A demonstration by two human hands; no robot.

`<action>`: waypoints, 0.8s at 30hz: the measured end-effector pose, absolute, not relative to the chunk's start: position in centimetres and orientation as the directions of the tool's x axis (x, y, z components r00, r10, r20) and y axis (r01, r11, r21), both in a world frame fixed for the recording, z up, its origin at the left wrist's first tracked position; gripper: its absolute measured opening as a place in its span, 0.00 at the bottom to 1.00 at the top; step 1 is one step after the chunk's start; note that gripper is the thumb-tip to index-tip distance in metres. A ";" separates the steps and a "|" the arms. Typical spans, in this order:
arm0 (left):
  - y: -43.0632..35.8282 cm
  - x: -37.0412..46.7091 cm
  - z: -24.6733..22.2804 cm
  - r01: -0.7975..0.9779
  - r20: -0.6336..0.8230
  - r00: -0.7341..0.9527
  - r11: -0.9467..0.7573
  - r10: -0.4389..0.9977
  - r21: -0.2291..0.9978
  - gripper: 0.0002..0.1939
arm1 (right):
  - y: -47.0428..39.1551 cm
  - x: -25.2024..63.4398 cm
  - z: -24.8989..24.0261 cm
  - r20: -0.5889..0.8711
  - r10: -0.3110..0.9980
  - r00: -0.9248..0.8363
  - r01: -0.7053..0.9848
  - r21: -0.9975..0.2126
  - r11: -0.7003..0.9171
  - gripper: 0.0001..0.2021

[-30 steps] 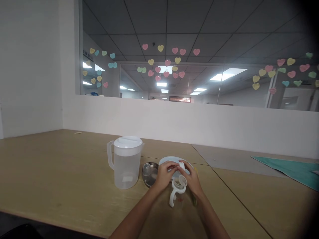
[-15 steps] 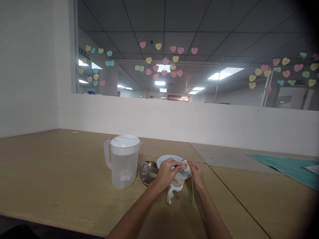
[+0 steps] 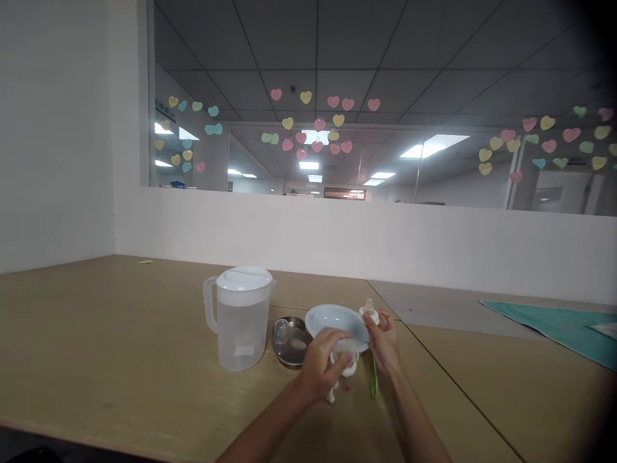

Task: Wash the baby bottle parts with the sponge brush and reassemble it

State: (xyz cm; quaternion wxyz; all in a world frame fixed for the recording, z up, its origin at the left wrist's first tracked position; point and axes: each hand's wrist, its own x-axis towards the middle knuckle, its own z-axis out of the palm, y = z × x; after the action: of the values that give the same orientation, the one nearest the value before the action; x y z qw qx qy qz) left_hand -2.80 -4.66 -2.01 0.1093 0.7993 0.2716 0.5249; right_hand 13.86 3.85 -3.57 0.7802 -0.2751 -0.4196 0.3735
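Curling round the bottle (image 3: 349,370), blurred near its top, the left hand (image 3: 322,365) grips it, probably for steadiness; the right hand (image 3: 385,342) pinches the white ring (image 3: 368,315) so its teat (image 3: 369,304) points up. The pitcher (image 3: 242,325) stands left of both hands, the bowl (image 3: 324,315) just beyond.

Toward five o'clock, I've a blurred left hand (image 3: 322,361) covering part of the bottle (image 3: 348,371), red marks (image 3: 346,388) there too tiny to read! Past three, the edge clips the teal cloth (image 3: 544,325); at eight, I get only a cropped dark shape (image 3: 29,456).
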 end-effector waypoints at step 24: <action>-4.3 -2.5 -6.1 0.448 0.802 0.273 -0.808 0.531 0.383 0.26 | -0.7 11.4 -4.7 0.985 0.069 -0.156 0.456 0.010 0.890 0.11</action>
State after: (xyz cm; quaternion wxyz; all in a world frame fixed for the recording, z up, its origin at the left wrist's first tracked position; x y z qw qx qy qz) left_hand -2.46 -4.31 -6.13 0.0401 0.7968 0.3072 0.5188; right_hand 11.39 -0.73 -4.67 0.6252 -0.1762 -0.7444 -0.1547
